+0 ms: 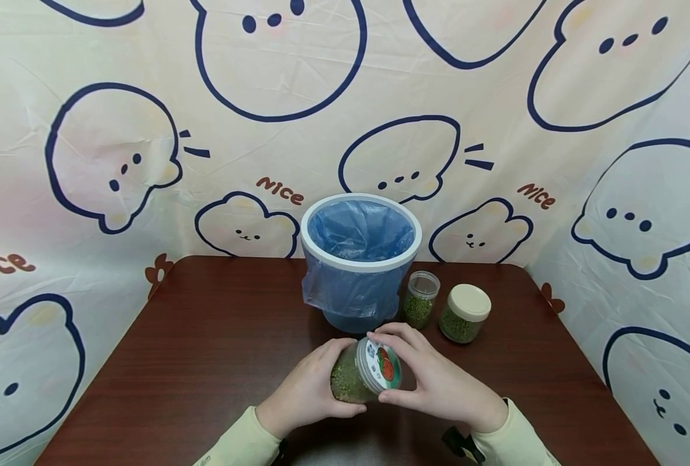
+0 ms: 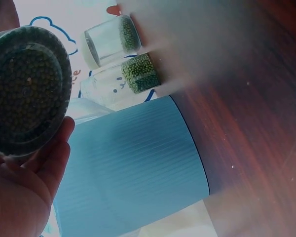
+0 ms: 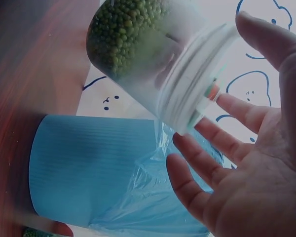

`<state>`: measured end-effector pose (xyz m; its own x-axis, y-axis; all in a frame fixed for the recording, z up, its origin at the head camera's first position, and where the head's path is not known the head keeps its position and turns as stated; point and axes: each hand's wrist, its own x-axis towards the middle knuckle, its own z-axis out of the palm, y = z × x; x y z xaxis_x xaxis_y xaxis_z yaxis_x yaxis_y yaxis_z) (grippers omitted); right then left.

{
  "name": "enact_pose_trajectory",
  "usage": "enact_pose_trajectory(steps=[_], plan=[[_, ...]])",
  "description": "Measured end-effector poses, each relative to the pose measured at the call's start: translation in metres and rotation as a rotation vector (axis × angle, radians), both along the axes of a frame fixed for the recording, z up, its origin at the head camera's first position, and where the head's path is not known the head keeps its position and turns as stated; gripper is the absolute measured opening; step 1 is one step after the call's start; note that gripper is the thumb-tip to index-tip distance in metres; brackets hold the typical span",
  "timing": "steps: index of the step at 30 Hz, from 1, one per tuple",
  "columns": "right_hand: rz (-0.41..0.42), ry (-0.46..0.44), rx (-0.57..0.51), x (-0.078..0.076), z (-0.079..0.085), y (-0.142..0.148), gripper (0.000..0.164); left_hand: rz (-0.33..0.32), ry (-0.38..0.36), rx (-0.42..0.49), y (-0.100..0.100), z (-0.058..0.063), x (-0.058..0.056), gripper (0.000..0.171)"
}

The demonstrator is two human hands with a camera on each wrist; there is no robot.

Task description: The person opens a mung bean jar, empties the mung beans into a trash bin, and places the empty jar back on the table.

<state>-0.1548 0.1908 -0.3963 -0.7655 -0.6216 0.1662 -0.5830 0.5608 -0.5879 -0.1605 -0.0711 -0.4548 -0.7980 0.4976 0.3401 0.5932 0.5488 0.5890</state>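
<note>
A clear plastic jar (image 1: 347, 378) about partly filled with green beans is held up over the table, tilted with its lid to the right. My left hand (image 1: 304, 391) grips the jar's body; its round base (image 2: 29, 94) faces the left wrist camera. At the other end, the thumb and fingertips of my right hand (image 1: 441, 382) hold the rim of the lid (image 1: 384, 364), which carries a white, green and red label. From the right wrist, the beans (image 3: 123, 37) lie towards the jar's base, and the palm is apart from the lid.
Just beyond my hands stands a blue bin (image 1: 351, 320) with a white rim and a blue bag liner. To its right are a small clear jar (image 1: 419, 303) and a cream-lidded jar (image 1: 464, 314), both with green beans. Patterned cloth (image 1: 234, 149) surrounds the brown table (image 1: 222, 336).
</note>
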Motion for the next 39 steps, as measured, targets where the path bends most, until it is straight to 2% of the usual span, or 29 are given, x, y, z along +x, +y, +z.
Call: enact_pose_trajectory(steps=[14,27,35,39], plan=[[0.059,-0.002,0.001,-0.005,0.0,0.006,0.082,-0.015,-0.002,-0.017,0.0,-0.002,0.001,0.095],[0.126,0.07,0.044,-0.008,-0.001,0.011,0.085,-0.025,0.017,-0.032,0.0,-0.002,0.0,0.096],[0.135,0.063,0.029,-0.006,0.0,0.011,0.087,-0.017,-0.012,-0.032,0.001,-0.002,0.001,0.095],[0.08,0.058,0.013,-0.005,0.001,0.01,0.081,-0.006,-0.03,-0.035,0.001,-0.001,0.001,0.096]])
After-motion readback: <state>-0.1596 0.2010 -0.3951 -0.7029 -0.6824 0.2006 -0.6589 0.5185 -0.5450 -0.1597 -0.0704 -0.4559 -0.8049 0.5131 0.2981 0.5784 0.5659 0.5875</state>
